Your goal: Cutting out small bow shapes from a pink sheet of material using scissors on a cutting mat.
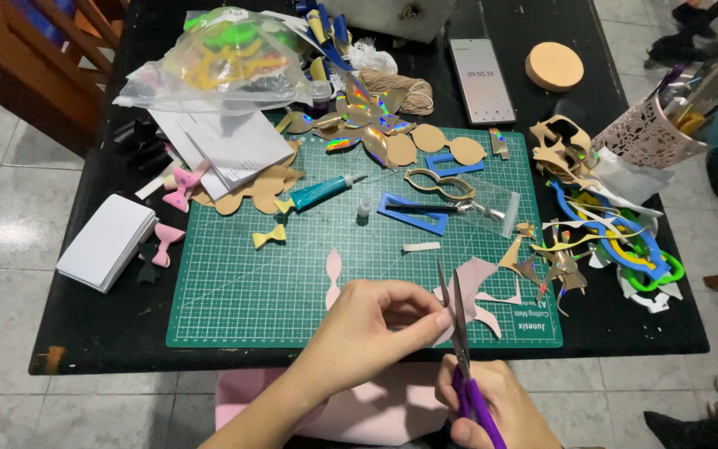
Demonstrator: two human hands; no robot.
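Observation:
My left hand (376, 328) pinches a pale pink foam piece (477, 293) at the front edge of the green cutting mat (276, 274). My right hand (496, 407) grips purple-handled scissors (463, 349), whose blades point up and cut into that pink piece. A narrow pink offcut (333, 277) lies on the mat just left of my left hand. A larger pink sheet (376, 407) rests on my lap below the table edge.
On the mat lie a teal glue tube (319, 192), a yellow bow (268, 236), blue frame shapes (413, 212) and tan and holographic cut-outs (367, 125). A phone (481, 79), twine, a plastic bag (218, 62), white paper stacks (108, 241), a pen holder (650, 133) and scraps (600, 241) crowd the black table.

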